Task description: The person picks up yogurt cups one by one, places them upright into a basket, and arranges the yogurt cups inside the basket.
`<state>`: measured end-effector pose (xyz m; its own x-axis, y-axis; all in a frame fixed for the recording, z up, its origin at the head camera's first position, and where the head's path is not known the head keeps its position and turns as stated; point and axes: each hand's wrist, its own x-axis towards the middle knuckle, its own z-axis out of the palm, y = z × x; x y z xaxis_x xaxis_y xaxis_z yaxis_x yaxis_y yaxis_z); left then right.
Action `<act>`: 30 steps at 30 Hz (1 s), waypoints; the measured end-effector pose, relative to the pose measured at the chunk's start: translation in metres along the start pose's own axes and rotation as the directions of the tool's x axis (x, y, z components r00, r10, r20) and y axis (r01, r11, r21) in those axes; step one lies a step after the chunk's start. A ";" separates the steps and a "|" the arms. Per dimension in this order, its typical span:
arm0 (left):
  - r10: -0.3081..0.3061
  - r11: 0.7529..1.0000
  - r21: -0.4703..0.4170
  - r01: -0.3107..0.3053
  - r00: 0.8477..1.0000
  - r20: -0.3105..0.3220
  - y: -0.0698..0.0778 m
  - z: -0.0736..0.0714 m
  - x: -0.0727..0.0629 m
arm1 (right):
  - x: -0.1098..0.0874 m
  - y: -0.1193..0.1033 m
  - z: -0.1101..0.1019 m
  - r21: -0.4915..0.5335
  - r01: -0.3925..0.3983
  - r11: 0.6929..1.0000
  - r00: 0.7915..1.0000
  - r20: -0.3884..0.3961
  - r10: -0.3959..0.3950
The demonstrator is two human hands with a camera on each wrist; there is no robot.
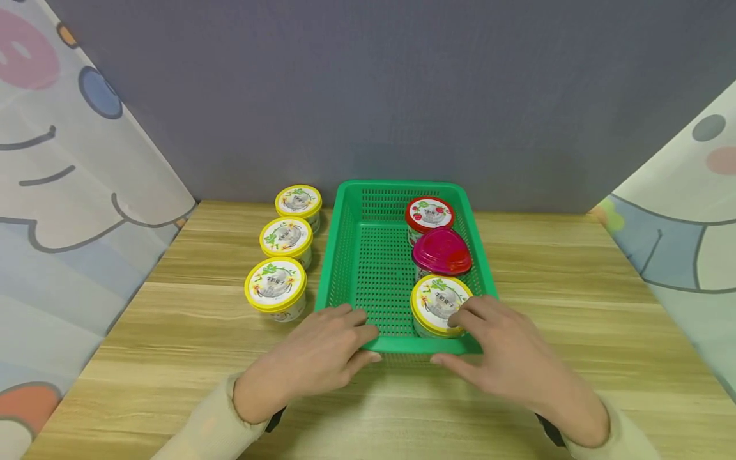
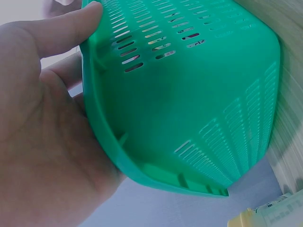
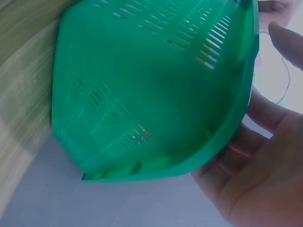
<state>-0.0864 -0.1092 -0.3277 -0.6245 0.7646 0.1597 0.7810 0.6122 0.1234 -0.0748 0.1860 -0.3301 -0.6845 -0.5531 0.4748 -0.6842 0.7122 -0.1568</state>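
Note:
A green plastic basket (image 1: 374, 275) sits on the table. My left hand (image 1: 319, 348) grips its near rim at the left, thumb (image 2: 78, 23) on the outer side and fingers over the inside. My right hand (image 1: 506, 351) straddles the near right corner, fingers inside, thumb (image 3: 286, 45) apart from the rim. Those right fingertips are right at the lid of a yellow-lidded cup (image 1: 439, 303) in the basket. Behind that cup stand a container with a magenta lid (image 1: 441, 251) and a red-lidded cup (image 1: 430, 213), lined up along the basket's right side.
Left of the basket stand three more yellow-lidded cups in a row: a near one (image 1: 276, 285), a middle one (image 1: 285, 237) and a far one (image 1: 298, 202). A grey panel (image 1: 368, 102) rises behind the wooden table (image 1: 575, 287). Cartoon-patterned cloth (image 1: 69, 223) borders both sides.

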 end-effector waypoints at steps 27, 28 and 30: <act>0.008 1.000 0.018 -0.008 1.000 0.000 -0.001 0.000 0.002 | -0.005 0.001 0.016 -0.121 0.047 0.992 0.995 -0.081 -0.057; 0.009 1.000 0.021 -0.009 1.000 -0.001 -0.001 0.000 0.002 | -0.005 0.000 0.016 -0.120 0.046 0.992 0.995 -0.080 -0.056; 0.012 1.000 0.029 -0.012 1.000 -0.003 -0.001 0.001 0.002 | -0.005 0.000 0.016 -0.122 0.045 0.992 0.996 -0.075 -0.054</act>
<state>-0.0883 -0.1082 -0.3280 -0.6151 0.7712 0.1640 0.7879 0.6088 0.0927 -0.0756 0.1822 -0.3462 -0.6259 -0.5568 0.5461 -0.6784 0.7341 -0.0290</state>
